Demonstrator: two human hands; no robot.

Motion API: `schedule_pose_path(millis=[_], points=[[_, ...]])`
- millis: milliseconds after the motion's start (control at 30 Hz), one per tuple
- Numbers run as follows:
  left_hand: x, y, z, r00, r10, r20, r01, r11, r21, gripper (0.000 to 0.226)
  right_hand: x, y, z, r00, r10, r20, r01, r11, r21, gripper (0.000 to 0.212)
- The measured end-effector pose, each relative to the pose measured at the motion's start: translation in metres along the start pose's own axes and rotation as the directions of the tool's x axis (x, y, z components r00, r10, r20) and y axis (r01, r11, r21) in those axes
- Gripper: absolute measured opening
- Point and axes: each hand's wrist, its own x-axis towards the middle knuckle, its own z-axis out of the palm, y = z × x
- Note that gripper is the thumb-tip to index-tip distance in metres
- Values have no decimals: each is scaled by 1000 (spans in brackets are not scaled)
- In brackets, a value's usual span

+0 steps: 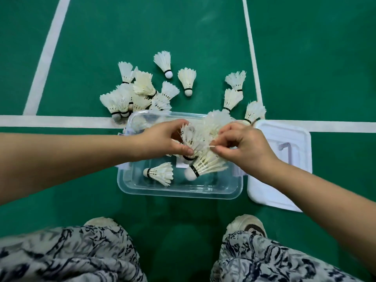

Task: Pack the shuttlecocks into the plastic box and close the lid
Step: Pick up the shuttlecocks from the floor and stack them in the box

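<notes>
A clear plastic box [179, 190] sits open on the green court floor in front of me. One white shuttlecock [159, 173] lies on its bottom at the left. Over the box, my left hand [162, 139] and my right hand [244, 145] both grip a bunch of white feather shuttlecocks [203, 139]; one of them [205, 165] points its cork down and left into the box. Beyond the box lies a heap of shuttlecocks [134, 94], with loose ones [187, 80] and several more [234, 92] to the right. The white lid [262, 192] rests on the floor right of the box.
White court lines [50, 121] cross the green floor behind the box. My knees in patterned trousers [71, 253] and both shoes [246, 224] are at the near edge, close to the box.
</notes>
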Motion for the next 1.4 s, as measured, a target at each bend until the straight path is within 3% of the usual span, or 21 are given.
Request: schedule_pose_path(millis=[167,267,367,467,700,967,1067,1200,1300,1400], points=[[10,-18,8,999,-19,32,13,988,157,55,4,13,-6,998,58,-30,-61,995,-79,12],[8,-42,22,987,-84,134,34,941,336,53,6,20,-13,989,109,-102,-115,992,-52,13],[3,-51,41,970,-70,232,-44,891,453,39,4,21,-13,989,110,-104,-115,992,-47,15],[9,-49,53,971,-28,237,-85,888,451,51,1,18,-7,992,105,-64,-108,993,-55,18],[24,-51,58,970,44,237,-154,871,466,53,0,15,-5,987,152,-55,-151,988,8,18],[22,-84,57,964,-79,253,-147,636,757,47,1,14,10,988,149,37,-150,988,25,20],[22,-85,61,961,-146,234,-84,653,753,47,-1,14,22,977,160,140,-163,987,7,24],[24,-84,63,972,-110,209,-76,690,720,55,0,13,36,972,142,186,-143,990,-6,26],[25,-85,60,956,26,291,-233,669,705,65,2,14,38,968,164,191,-167,986,-3,27],[24,-82,60,905,152,398,-411,556,722,47,3,16,38,966,189,175,-193,981,8,27]])
